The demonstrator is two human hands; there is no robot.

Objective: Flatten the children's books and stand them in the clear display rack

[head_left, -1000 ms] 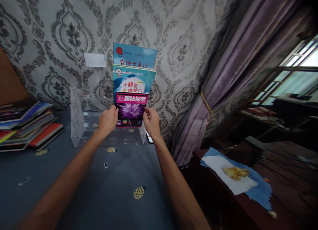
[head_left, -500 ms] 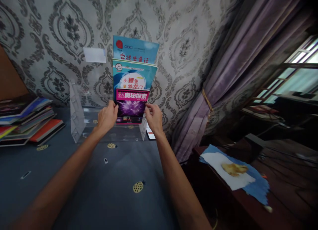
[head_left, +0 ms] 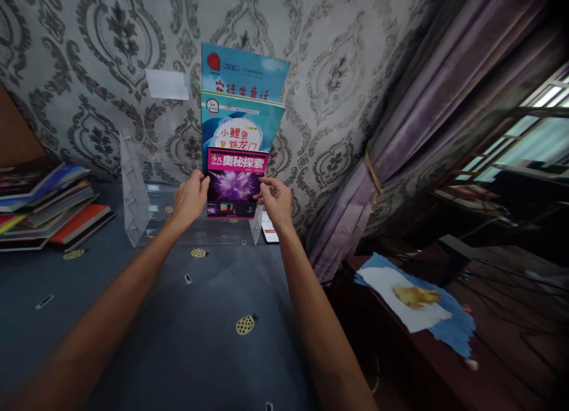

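A small pink and purple book (head_left: pixel 235 186) stands upright at the right end of a clear plastic tiered rack (head_left: pixel 136 192). My left hand (head_left: pixel 191 196) is closed at the book's left edge, thumb and fingers pinching it. On the opposite edge, my right hand (head_left: pixel 275 201) holds the book between thumb and fingers, the thumb near its front cover. Behind it rise a teal book (head_left: pixel 240 121) with a white oval on its cover and, taller at the back, a blue book (head_left: pixel 246 70) with red characters.
A pile of books (head_left: pixel 44 206) lies at the left. Beside the rack's right end is a phone (head_left: pixel 269 228). A purple curtain (head_left: pixel 347 221) hangs at right, near a dark desk (head_left: pixel 413 357) bearing a blue cloth (head_left: pixel 460 337) and white paper (head_left: pixel 377 281). Patterned wallpaper (head_left: pixel 311 91) covers the wall behind.
The view has shifted slightly, so the scene sits a little higher. My right hand's fingers have moved slightly inward over the book's right edge. The book remains between both hands.
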